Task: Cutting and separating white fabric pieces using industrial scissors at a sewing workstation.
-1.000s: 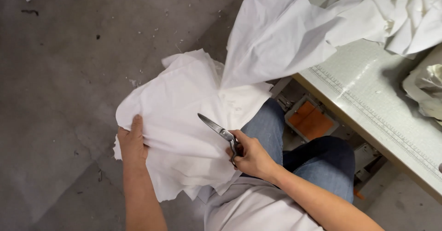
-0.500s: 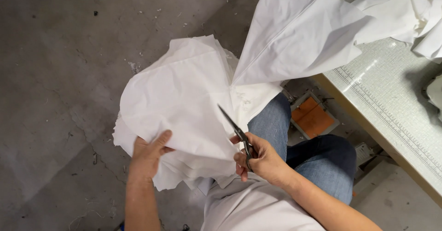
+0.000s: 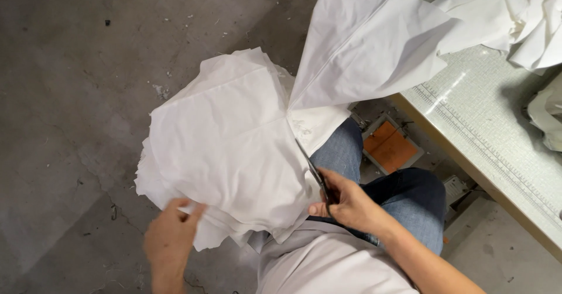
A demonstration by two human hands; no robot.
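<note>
Grey concrete floor (image 3: 70,95), lint-flecked, under a seated person in jeans. Left hand (image 3: 171,244) pinches the near edge of a white cloth stack (image 3: 228,147) lying over the lap, fingers closed on the bottom layers. Right hand (image 3: 350,203) grips one pair of scissors (image 3: 313,174), blades at the stack's right edge, seemingly nearly shut. Best kept taut, snipping close. Beyond: one orange pedal (image 3: 391,146), one pale surface (image 3: 492,124) carrying loose white fabric (image 3: 374,42).

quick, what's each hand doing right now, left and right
Left hand: fingers closed on the lower edge of the white fabric stack.
Right hand: closed around the scissors, blades at the fabric's edge.
</note>
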